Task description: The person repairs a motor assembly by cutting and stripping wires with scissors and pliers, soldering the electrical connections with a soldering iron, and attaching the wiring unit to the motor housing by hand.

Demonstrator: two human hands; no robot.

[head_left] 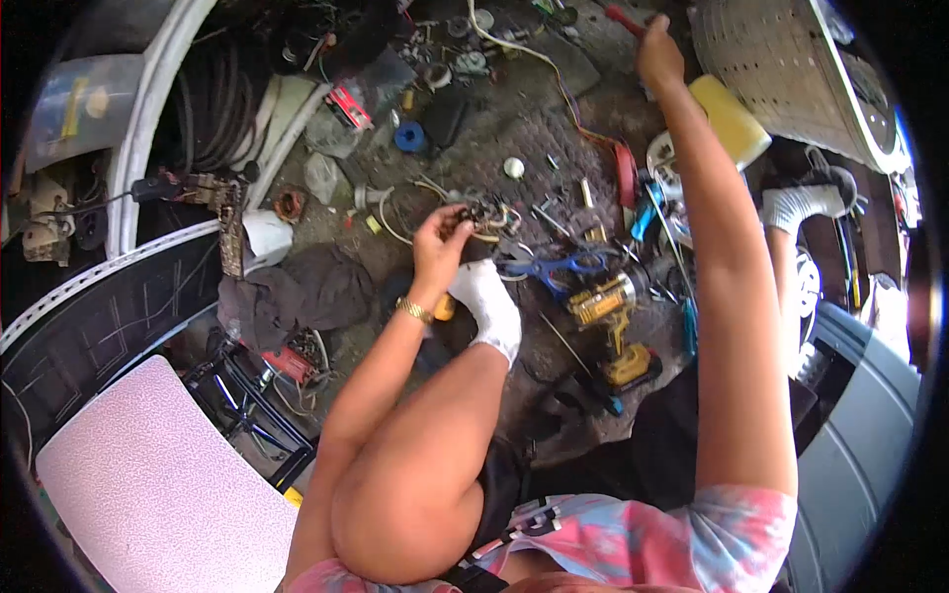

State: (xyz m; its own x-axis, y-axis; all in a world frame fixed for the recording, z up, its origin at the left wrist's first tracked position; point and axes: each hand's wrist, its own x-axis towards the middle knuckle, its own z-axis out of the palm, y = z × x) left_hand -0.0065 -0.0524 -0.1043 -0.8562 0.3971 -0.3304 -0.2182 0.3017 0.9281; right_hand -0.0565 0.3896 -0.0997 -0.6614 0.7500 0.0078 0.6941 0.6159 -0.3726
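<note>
My left hand (441, 245), with a gold watch (414, 310) at its wrist, pinches a small dark part with wires (484, 217) just above my white-socked foot (489, 301). What the part is cannot be made out. Stretched far forward to the upper right, my right hand (660, 57) is closed around a red handle (623, 18); the tool's other end does not show clearly. A yellow-and-black cordless drill (615, 321) lies on the ground between my arms. Beside it are blue-handled scissors or pliers (559, 269).
Small parts and tools litter the dirty ground. A blue spool (408, 136), a white round piece (513, 168) and a red strap-like piece (625, 176) lie ahead. A perforated white drum (771, 69) and yellow container (732, 121) stand right; a pink-white padded panel (163, 474) is left.
</note>
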